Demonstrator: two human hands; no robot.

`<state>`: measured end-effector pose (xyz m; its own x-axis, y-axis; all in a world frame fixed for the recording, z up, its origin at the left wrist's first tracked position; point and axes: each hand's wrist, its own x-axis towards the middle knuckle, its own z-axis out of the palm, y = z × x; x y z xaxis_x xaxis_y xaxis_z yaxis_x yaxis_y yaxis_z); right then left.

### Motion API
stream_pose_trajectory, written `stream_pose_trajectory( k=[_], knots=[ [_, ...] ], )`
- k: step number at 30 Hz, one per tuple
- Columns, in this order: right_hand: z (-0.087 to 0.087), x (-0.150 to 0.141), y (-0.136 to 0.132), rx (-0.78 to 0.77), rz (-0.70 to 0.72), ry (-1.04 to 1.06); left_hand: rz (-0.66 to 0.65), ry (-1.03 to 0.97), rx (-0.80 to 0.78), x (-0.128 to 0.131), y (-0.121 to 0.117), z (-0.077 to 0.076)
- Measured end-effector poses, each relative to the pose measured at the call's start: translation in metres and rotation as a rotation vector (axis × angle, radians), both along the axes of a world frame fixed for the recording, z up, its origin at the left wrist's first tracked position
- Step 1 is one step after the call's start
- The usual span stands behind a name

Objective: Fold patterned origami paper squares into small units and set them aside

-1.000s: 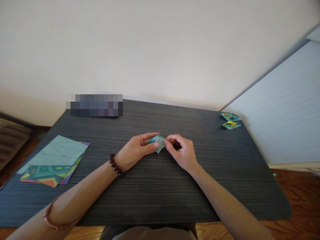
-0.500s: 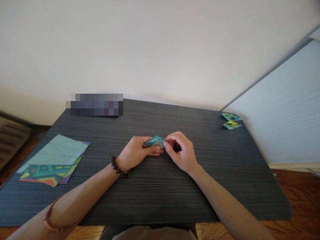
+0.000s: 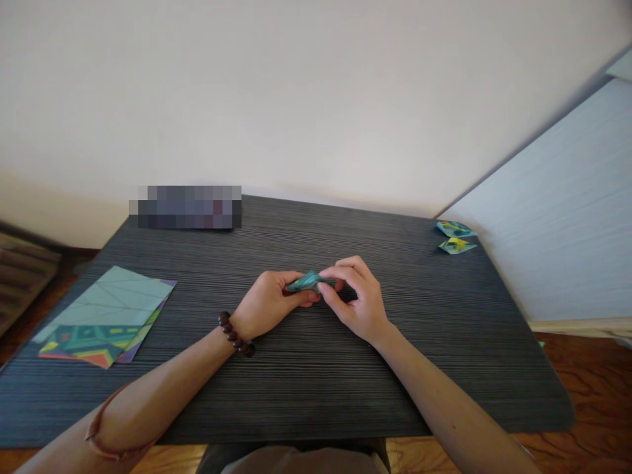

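Observation:
A small piece of folded teal paper (image 3: 307, 282) is held between my two hands above the middle of the dark table. My left hand (image 3: 269, 299), with a dark bead bracelet at the wrist, pinches its left and lower side between thumb and fingers. At the right end, my right hand (image 3: 358, 293) grips the paper with thumb and forefinger, the other fingers curled. The fingertips cover parts of the paper, so its full shape is hidden.
Printed paper sheets (image 3: 108, 316) lie overlapped on the left of the table (image 3: 296, 395). Two folded paper pieces (image 3: 457, 237) rest at the far right corner. A blurred-out object (image 3: 190, 209) stands at the back left, near the wall. A pale panel (image 3: 553, 210) rises at the right.
The folded paper has turned from showing its pale face to a narrower teal side. My left fingers have shifted under it, and my right fingertips have moved slightly left over its end.

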<state>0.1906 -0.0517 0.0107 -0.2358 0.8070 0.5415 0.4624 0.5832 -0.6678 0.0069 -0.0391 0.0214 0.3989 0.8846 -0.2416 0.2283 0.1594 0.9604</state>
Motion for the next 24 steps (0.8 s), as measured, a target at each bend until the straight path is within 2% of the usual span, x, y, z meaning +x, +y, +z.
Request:
stream_pose_trajectory(
  k=[10, 17, 24],
  knots=[
    [-0.0022, 0.0006, 0.0006, 0.042, 0.033, -0.021, -0.051, 0.08, 0.05, -0.001, -0.0016, 0.0025],
    [0.0004, 0.0013, 0.0004, -0.039, 0.024, 0.029, -0.048, -0.233, -0.244, 0.0004, 0.0011, 0.0055],
    [-0.0011, 0.0024, -0.0009, -0.097, 0.002, 0.028, -0.035, -0.292, -0.255, -0.0014, 0.0045, 0.0013]
  ],
)
